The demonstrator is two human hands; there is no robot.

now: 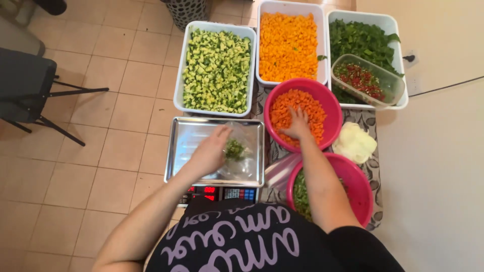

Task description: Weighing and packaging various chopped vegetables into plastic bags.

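Beyond both hands, at the far end of the counter (374,177), stand three white tubs: diced cucumber (217,68) ahead of the left hand, diced orange vegetable (288,45) ahead of the right hand, and leafy greens (360,38) to its far right, with a clear container of chopped red chilli (367,80) resting on the greens. Under the left hand (210,153) lies the steel tray of a scale (187,135). On that tray the left grip is loosely curled, fingers holding open a clear plastic bag (241,153) with a little chopped green herb inside. Under the right hand (298,125) sits a pink bowl of diced carrot (330,108); that grip is spread flat, fingers pressed into the carrot, and whether it has gathered any cannot be told. Nearer the person, below the right forearm, a second pink bowl (359,189) holds chopped greens.
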